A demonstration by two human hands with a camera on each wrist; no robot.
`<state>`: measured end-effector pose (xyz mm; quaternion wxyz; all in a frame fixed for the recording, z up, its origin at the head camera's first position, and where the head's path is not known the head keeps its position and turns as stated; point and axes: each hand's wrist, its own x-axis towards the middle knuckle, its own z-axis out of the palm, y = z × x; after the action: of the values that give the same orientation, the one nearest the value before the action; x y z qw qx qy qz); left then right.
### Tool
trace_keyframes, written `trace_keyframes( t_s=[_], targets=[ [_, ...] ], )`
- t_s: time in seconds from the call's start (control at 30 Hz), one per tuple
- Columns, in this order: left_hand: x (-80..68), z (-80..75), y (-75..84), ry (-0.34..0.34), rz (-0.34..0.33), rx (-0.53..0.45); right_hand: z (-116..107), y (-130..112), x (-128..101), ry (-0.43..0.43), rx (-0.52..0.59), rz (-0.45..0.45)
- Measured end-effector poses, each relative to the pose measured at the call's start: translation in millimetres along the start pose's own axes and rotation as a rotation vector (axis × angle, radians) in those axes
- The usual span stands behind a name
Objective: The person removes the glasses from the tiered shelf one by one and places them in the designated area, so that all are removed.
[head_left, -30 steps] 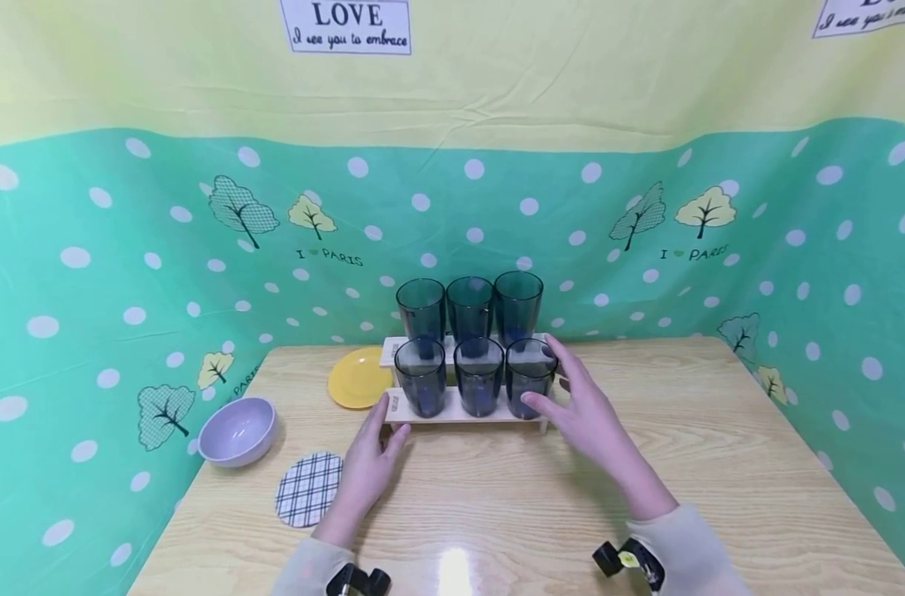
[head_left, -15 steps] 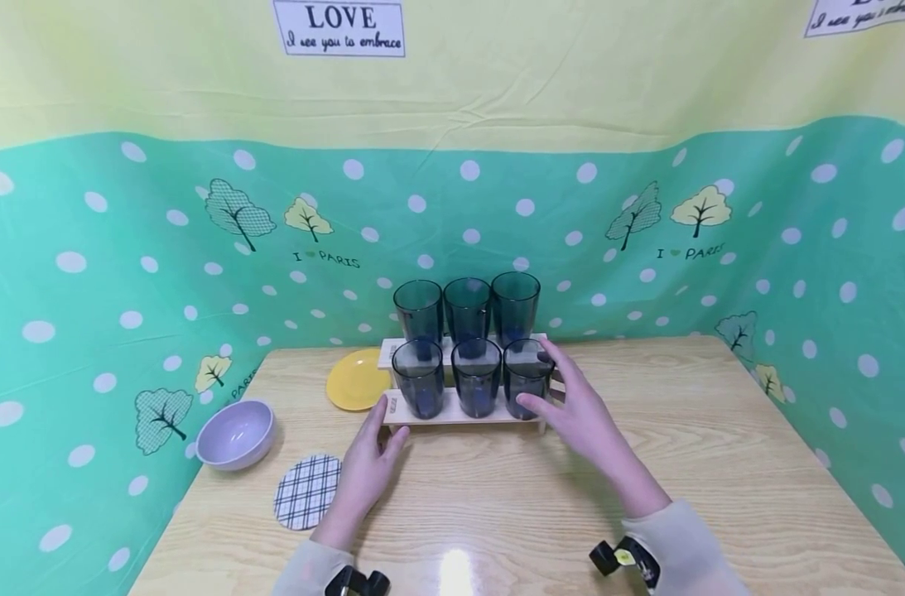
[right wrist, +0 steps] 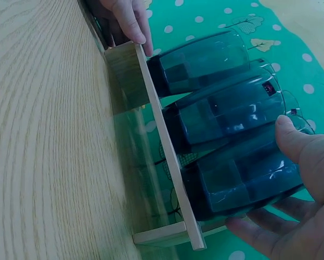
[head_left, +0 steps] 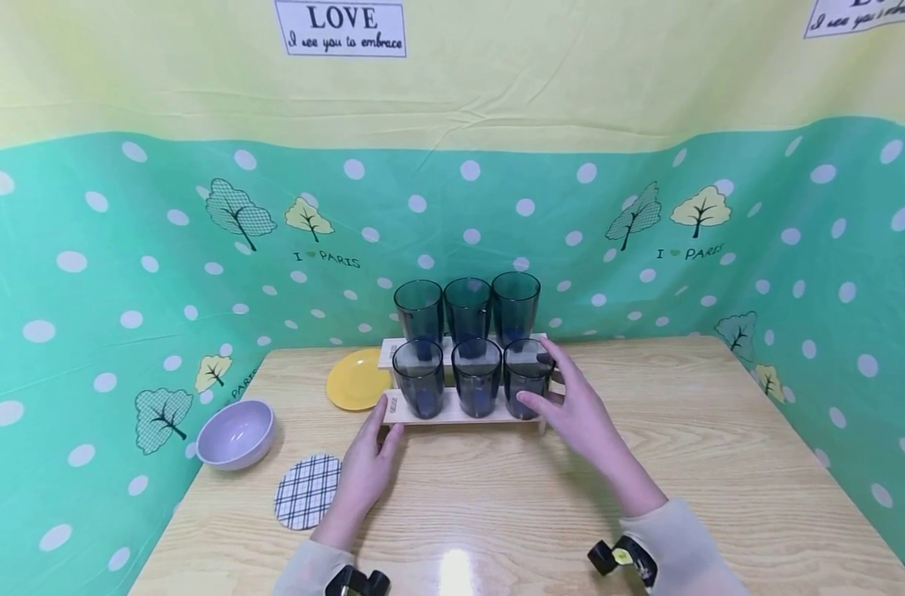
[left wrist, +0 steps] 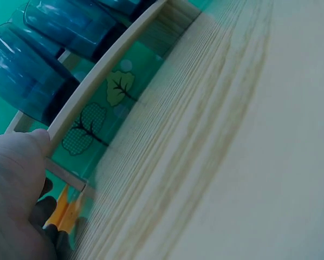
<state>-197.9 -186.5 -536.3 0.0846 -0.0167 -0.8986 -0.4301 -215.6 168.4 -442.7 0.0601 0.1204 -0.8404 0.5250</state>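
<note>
A two-tier wooden rack [head_left: 452,414] stands at the table's back middle and carries six dark blue-green glasses, three per tier. My right hand [head_left: 545,385] wraps the front right glass [head_left: 525,387], thumb on its near side and fingers behind it. In the right wrist view the thumb lies on that glass [right wrist: 243,173] and the fingers [right wrist: 254,230] curve under it. My left hand [head_left: 387,420] rests against the rack's front left corner. The left wrist view shows its thumb [left wrist: 37,142] touching the front slat [left wrist: 102,76], and it holds nothing.
A yellow plate [head_left: 355,378] lies left of the rack. A lilac bowl [head_left: 236,430] and a plaid coaster [head_left: 308,488] sit near the table's left edge. Green dotted cloth walls close in the wooden table [head_left: 720,463] on three sides.
My right hand has moved in a little and settled round the front right glass. The left hand has barely moved at the rack's corner.
</note>
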Motion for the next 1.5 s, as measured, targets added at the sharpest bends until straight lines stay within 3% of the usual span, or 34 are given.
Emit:
trace_keyframes(
  t_s=[0.9, 1.5],
  targets=[
    [1.5, 0.5, -0.1, 0.016, -0.017, -0.006, 2.3, 3.0, 0.0, 0.047, 0.017, 0.014],
    [1.1, 0.7, 1.5, 0.01, -0.021, -0.009, -28.4, -2.8, -2.9, 0.086, -0.017, 0.048]
  ],
)
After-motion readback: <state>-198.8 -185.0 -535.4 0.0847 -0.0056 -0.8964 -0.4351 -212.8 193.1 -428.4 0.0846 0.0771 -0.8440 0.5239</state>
